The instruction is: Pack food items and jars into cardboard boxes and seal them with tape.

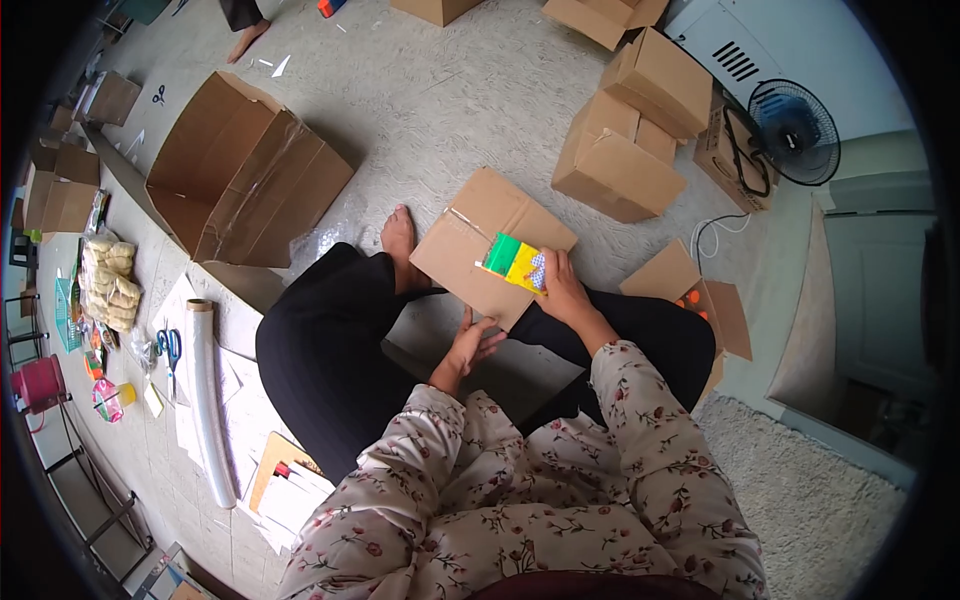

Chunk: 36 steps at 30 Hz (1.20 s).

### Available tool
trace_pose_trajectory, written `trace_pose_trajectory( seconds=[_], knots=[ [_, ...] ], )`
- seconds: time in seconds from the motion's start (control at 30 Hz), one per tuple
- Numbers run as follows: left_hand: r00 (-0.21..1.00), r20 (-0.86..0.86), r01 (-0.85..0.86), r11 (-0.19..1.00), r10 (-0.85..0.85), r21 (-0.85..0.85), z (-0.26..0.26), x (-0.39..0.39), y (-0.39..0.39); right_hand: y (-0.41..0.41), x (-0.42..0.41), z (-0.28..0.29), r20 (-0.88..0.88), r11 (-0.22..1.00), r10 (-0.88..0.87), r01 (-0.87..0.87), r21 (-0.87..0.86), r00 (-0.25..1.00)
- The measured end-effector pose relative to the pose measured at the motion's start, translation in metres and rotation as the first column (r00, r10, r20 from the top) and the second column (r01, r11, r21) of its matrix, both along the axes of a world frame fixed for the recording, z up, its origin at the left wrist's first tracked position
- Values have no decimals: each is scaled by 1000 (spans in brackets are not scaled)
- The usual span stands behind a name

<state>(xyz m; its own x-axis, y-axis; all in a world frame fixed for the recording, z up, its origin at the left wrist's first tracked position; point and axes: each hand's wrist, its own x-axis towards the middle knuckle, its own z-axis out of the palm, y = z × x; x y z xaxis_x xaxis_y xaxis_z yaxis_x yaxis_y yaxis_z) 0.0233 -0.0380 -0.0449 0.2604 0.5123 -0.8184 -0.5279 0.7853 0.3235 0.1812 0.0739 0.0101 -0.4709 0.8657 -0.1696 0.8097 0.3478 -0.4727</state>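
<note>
A closed cardboard box point(450, 255) lies in front of me between my bent legs, its top flaps meeting at a seam with a bit of tape on it. My right hand point(564, 289) grips a small green-and-yellow package point(517, 259) by its patterned end, over the box top. A short white bit sticks out at the package's green end. At the box's near edge is my left hand point(472, 343), fingers apart, seemingly touching the cardboard near its corner and holding nothing.
To the left stand a large open carton point(247, 180), a plastic film roll point(210, 405) and blue-handled scissors point(169, 352). Stacked cartons point(622, 150) and a black fan point(793, 133) stand at right. An open box point(716, 307) holds orange-capped items. Another person's foot point(247, 41) shows far off.
</note>
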Motion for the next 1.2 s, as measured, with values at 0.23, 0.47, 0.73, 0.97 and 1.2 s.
trace_pose_trajectory(
  seconds=[0.23, 0.47, 0.73, 0.97, 1.2],
  knots=[
    [974, 198, 81, 987, -108, 139, 12, 26, 27, 47, 17, 12, 23, 997, 50, -51, 52, 998],
    [953, 254, 136, 981, -167, 135, -89, 35, 2, 30, 13, 0, -30, 1000, -24, 23, -17, 999],
    [525, -783, 799, 510, -335, 318, -36, 43, 42, 29, 8, 0, 189, 996, -47, 61, -70, 981],
    [134, -991, 400, 914, 10, 64, 25, -3, 68, 27, 19, 8, 219, 969, -131, 171, -179, 967],
    [558, -765, 569, 819, -321, 71, -9, -85, 90, 24, 14, 1, 195, 987, -122, 140, -83, 973]
  ],
)
